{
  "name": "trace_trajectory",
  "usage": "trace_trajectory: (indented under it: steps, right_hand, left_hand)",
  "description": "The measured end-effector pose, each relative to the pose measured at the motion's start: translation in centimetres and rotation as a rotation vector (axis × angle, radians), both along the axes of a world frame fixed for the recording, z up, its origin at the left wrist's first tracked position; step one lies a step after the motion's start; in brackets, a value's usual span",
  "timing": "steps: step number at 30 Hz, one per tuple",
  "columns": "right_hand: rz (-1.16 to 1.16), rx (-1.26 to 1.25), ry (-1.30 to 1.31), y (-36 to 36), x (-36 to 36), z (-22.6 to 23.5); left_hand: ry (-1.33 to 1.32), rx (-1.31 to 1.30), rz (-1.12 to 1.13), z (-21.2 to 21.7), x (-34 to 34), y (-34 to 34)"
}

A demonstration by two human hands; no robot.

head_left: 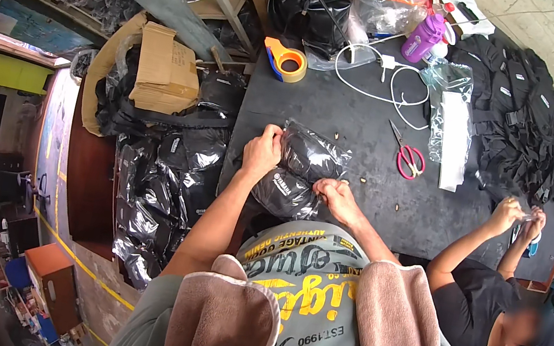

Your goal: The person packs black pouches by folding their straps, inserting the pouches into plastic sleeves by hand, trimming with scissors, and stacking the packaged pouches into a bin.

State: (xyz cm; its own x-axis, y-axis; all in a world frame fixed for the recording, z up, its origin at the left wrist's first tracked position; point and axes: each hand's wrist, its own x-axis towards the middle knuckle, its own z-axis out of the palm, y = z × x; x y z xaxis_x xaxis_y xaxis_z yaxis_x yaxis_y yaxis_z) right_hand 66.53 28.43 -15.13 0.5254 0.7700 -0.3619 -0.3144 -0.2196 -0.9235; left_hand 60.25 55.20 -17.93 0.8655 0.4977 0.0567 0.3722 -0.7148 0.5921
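Gripped at opposite ends, left of the scissors (403, 145)

On the bench (375, 211), 2 plastic-wrapped black bundles lie left of the scissors, touching each other. The farther bundle (313, 156) is almost level with the scissors; the nearer bundle (287, 195) lies closer to the wearer's body than the scissors do. (We cannot tell whether a single wrapper joins them.)

Each long axis runs mostly left to right, the right end dipping toward the body. The left hand (264, 151), farther from the scissors, has its fingers clenched on the left end of the farther bundle, so that bundle extends from them toward the scissors. The right hand (339, 200), closer to the scissors, pinches the right end of the nearer bundle, which extends leftward from its fingers, away from the scissors; we cannot tell how much plastic is caught there.

Beyond the scissors, to their left, we see an orange-and-blue tape dispenser (276, 51). Just right of the scissors lies a white strip (454, 141), and farther right a co-worker's hands (506, 216) are raised, well apart from both bundles.
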Motion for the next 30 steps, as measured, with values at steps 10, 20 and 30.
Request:
trace_trajectory:
  steps: [10, 20, 30]
  right_hand:
    - [0.166, 0.106, -0.466, -0.5, 0.9, 6.0]
    - [-0.204, 0.156, 0.097, 3.1, 4.1, 0.9]
    - [0.05, -0.06, -0.929, 1.5, 1.7, 4.6]
  left_hand:
    - [0.318, -0.856, -0.348, 7.6, -2.2, -3.5]
    - [-0.034, -1.081, -0.171, 1.6, -2.9, -8.0]
    - [-0.089, -1.354, -0.038, 1.6, -3.4, -8.4]
